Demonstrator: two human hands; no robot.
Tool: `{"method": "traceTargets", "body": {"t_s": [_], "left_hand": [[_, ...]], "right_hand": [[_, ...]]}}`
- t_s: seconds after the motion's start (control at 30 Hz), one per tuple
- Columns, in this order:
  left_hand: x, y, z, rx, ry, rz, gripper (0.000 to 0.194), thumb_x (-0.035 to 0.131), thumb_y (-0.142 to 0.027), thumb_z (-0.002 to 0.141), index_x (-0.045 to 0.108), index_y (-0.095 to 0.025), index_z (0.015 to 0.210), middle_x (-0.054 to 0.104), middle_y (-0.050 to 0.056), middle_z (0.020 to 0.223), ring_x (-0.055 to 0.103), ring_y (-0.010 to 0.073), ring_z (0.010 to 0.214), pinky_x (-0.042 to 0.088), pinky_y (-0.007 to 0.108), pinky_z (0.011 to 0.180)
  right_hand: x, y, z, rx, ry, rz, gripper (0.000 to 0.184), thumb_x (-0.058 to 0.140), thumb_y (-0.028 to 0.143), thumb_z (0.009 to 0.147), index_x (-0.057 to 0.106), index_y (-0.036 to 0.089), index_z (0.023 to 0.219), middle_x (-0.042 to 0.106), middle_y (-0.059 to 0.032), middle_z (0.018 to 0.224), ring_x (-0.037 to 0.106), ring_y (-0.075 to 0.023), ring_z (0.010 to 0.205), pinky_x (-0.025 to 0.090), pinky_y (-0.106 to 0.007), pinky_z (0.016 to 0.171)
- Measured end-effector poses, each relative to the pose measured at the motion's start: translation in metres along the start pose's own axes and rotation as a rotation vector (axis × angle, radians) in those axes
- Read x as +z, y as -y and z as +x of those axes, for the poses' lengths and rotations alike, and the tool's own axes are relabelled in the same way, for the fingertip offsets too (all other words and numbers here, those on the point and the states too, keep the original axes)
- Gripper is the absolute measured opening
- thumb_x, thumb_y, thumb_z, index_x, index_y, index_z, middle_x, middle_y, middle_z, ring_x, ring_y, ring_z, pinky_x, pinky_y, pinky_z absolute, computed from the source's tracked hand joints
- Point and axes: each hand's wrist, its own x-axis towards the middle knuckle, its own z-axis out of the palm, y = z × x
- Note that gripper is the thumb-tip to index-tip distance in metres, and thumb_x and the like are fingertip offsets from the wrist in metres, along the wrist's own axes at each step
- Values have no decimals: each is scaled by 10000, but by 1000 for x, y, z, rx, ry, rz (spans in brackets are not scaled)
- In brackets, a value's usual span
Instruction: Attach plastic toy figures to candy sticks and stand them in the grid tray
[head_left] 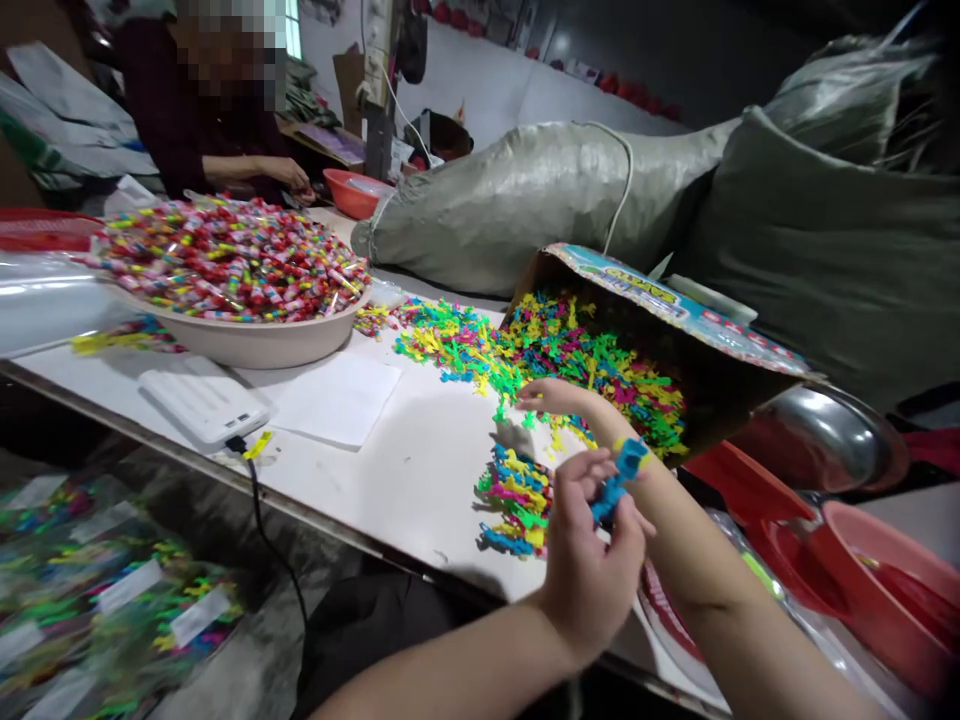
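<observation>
My left hand [589,545] is pinched on a few small blue plastic toy pieces [619,478], held just above the table's near edge. My right hand [559,397] reaches forward, fingers stretched flat, touching the loose spread of green, yellow, pink and blue plastic pieces [480,350] on the white table [420,460]. A small gathered pile of the same pieces [517,500] lies right in front of my left hand. More pieces spill from a tipped cardboard box [675,320] on the right.
A wide basin [255,345] heaped with wrapped candies stands at the left. A white power bank [202,405] and a paper sheet [337,398] lie near the edge. Grey sacks [570,190] fill the back. Red basins [885,590] and a steel bowl [825,440] sit right. Another person [217,110] works opposite.
</observation>
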Motion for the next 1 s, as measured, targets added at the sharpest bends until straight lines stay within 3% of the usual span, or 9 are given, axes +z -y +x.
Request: {"method": "traceTargets", "body": {"t_s": [0.13,0.27,0.4,0.5,0.6,0.67,0.77,0.87,1.0], "left_hand": [[6,3,-9,-120,60,-50,138,476,-166,826,447,-185,958,594,25,818,600,74,577,510,201,586],[5,5,-9,-140,-65,-104,142,472,-291,841,446,-189,937,502,99,1100,564,47,562,502,193,525],[0,5,-5,-101,-186,-33,183,471,-357,834,480,-203,932,483,122,1056,553,113,672,515,260,605],[-4,6,-2,-56,-176,32,152,448,-319,848,503,-221,952,491,108,988,541,129,678,505,318,696],[-8,4,3,-21,-108,41,136,443,-276,857,509,-231,968,502,78,967,535,101,648,498,285,667],[-10,3,10,-44,-102,11,141,485,-273,839,508,-216,966,533,57,917,535,83,620,490,249,630],[-14,3,23,-139,-200,-27,221,561,-281,788,501,-181,975,557,13,773,535,75,589,470,209,581],[-17,11,32,-191,-293,-19,289,620,-288,733,512,-165,971,551,-17,724,534,67,595,446,187,578],[-16,25,31,-193,-276,-32,244,661,-266,684,561,-151,874,553,-36,697,515,48,617,417,164,615]], "right_hand": [[-10,16,66,89,-177,20,309,500,375,810,625,152,984,659,-79,937,593,-171,799,428,-225,674],[11,25,116,203,-230,54,354,533,418,779,622,140,979,653,-94,906,596,-185,812,434,-240,671],[23,21,135,248,-200,99,316,601,442,716,657,135,772,649,-78,744,586,-165,680,429,-232,603],[7,14,130,254,-194,138,322,655,435,666,644,113,659,625,-76,636,560,-155,608,418,-234,576],[-24,5,104,269,-213,193,317,691,418,628,636,106,646,599,-56,559,531,-141,552,409,-235,549],[-45,0,72,273,-245,241,306,671,411,654,638,115,722,605,-40,582,520,-121,538,405,-222,535],[-68,-2,5,136,-337,583,272,646,364,687,607,134,829,635,-38,712,558,-108,609,426,-204,572],[-74,-1,-70,-80,-356,1066,260,692,302,630,583,165,822,646,-23,815,595,-116,725,456,-213,649],[-56,1,-153,-50,-341,1410,256,705,260,593,554,203,792,659,12,838,609,-104,703,473,-213,633]]}}
